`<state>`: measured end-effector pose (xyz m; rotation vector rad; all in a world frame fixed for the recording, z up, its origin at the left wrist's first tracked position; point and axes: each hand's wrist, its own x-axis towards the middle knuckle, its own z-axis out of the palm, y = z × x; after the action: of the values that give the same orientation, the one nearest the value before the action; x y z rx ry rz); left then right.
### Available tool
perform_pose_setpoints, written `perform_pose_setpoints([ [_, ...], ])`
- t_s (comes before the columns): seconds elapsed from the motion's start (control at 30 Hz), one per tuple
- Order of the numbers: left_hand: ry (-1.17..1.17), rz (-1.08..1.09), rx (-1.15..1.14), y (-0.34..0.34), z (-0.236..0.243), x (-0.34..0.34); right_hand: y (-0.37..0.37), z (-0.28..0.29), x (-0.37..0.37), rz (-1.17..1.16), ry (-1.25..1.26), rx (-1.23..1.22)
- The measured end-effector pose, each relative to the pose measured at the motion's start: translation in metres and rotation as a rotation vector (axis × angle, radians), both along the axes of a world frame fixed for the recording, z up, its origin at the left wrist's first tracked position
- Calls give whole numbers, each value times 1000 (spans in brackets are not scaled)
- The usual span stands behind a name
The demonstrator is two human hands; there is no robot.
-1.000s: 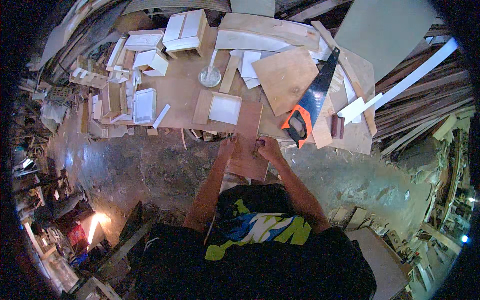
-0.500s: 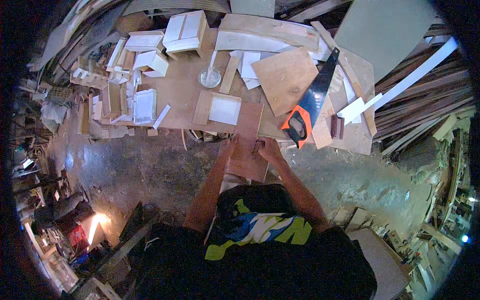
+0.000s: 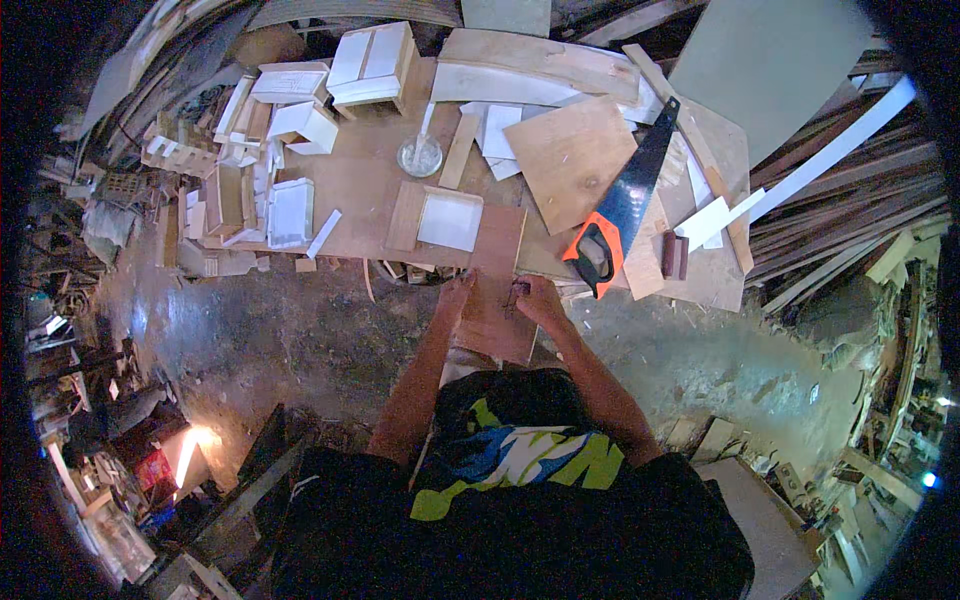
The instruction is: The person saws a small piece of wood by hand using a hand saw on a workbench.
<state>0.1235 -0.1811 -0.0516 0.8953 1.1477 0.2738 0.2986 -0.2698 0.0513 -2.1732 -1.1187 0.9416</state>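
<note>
A long reddish-brown wooden board [image 3: 494, 322] reaches from the workbench's front edge toward my body. At the board's left edge, my left hand [image 3: 456, 294] has its fingers closed on it. My right hand [image 3: 541, 300] is closed above the board's right side, with a small dark item at its fingertips, too small to name. A white-faced panel [image 3: 450, 219] lies beside the board's far end. To the right rests a handsaw [image 3: 640, 185] with an orange and black handle, its blade pointing away.
The workbench [image 3: 365, 180] carries small white box-like wooden pieces [image 3: 370, 62] at the far left. A clear bowl [image 3: 420, 156] with a stick in it stands mid-bench. A square plywood sheet [image 3: 570, 160] lies near the saw. Stacked timber [image 3: 850, 190] fills the right side.
My right hand has shifted very slightly on the board, along with the small dark item. My left hand and the board look the same.
</note>
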Motion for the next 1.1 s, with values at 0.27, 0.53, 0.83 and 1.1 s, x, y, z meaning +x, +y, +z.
perform_pose_setpoints([
  [0.27,-81,12,127,3,-23,-4,0,5,0,57,-67,100],
  [0.53,-118,-177,605,-5,-6,-9,2,11,2,38,-37,26],
  [0.83,-59,118,-51,-4,33,9,1,6,2,25,-27,50],
  [1.1,13,58,-38,-2,36,7,1,1,3,44,-46,-36],
])
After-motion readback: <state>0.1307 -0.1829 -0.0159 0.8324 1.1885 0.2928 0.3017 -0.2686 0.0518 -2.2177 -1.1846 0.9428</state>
